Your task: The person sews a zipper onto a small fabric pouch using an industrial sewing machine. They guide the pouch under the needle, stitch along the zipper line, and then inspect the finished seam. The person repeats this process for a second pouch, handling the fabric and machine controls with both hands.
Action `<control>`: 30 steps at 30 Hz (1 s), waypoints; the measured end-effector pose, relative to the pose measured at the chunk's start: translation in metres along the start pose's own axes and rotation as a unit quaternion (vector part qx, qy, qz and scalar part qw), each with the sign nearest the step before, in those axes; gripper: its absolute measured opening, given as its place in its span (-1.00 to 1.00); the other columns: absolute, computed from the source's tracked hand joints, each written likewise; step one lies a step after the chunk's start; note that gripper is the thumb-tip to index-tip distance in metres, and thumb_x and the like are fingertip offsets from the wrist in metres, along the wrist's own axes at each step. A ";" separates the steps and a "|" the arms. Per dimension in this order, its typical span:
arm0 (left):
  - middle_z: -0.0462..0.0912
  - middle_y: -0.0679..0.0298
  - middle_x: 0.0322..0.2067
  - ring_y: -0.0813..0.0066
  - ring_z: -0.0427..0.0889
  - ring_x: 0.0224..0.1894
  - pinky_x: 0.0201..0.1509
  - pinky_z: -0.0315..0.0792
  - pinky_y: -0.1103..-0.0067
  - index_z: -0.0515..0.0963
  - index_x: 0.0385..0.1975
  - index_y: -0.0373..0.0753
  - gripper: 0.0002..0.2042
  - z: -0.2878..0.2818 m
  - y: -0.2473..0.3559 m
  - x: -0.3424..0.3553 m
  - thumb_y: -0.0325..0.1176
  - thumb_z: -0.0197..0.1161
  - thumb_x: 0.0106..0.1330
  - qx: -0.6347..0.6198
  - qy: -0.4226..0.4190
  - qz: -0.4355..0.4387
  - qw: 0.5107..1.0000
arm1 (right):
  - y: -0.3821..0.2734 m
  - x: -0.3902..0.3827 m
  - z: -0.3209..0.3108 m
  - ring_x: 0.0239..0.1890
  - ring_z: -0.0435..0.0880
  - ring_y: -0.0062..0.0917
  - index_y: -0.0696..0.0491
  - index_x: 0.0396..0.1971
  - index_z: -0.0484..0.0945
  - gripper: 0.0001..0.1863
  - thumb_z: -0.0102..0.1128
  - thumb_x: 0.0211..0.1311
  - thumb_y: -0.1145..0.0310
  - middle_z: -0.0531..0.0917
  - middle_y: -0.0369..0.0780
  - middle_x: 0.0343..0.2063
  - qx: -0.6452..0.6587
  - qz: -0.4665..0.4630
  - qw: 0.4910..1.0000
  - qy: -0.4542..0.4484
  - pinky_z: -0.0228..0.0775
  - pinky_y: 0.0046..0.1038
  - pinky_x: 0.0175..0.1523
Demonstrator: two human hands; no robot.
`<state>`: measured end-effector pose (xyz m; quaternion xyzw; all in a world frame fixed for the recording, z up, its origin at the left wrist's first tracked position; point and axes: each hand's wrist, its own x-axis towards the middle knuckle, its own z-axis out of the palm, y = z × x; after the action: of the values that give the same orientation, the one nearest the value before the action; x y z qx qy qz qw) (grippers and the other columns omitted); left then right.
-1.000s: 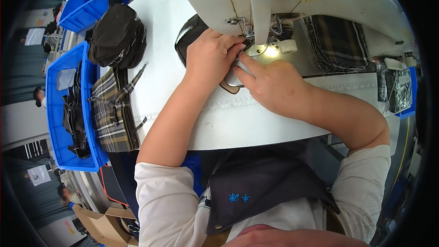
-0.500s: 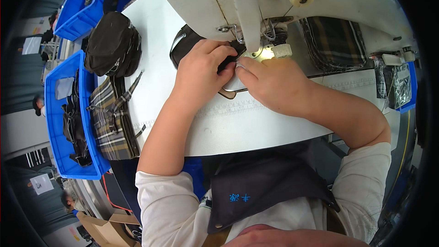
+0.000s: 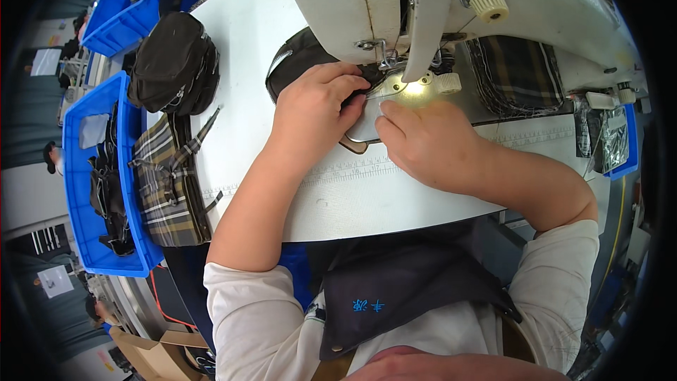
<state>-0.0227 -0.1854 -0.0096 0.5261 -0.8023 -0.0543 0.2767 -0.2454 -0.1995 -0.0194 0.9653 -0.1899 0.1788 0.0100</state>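
My left hand (image 3: 317, 106) is closed on the edge of a black zippered pouch (image 3: 302, 58), its thumb and fingers pinching the fabric just left of the needle area. Part of the pouch lies hidden under that hand and the sewing machine (image 3: 338, 0). My right hand (image 3: 434, 142) rests beside the lit metal needle plate (image 3: 363, 127), a small gap from the left. Its fingers are curled in with thumb and forefinger together; whatever they may hold is hidden. A curved tan-edged piece (image 3: 354, 146) shows below the plate.
A stuffed black pouch (image 3: 173, 63) and folded plaid fabric pieces (image 3: 169, 190) sit at the table's left edge, by blue bins (image 3: 74, 204). Plaid panels (image 3: 518, 74) lie right under the machine arm. Packets of dark material (image 3: 613, 137) stand at the far right.
My right hand has drawn away from the left, to the right and slightly nearer me. My left hand stays on the black pouch. The whole view has shifted a little.
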 end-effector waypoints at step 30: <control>0.62 0.34 -0.18 0.28 0.65 -0.13 -0.15 0.62 0.39 0.70 -0.30 -0.16 -0.85 0.009 0.005 -0.001 -0.49 0.40 0.12 0.010 -0.003 -0.040 0.999 | 0.004 0.003 0.011 -0.51 0.67 -0.48 0.07 -0.36 0.56 -0.79 0.38 0.01 0.37 0.68 -0.20 -0.18 0.024 0.017 0.997 0.070 0.47 -0.43 -0.50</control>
<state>-0.0305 -0.1840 -0.0156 0.5602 -0.7820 -0.0585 0.2669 -0.2406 -0.2055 -0.0289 0.9470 -0.2009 0.2506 -0.0027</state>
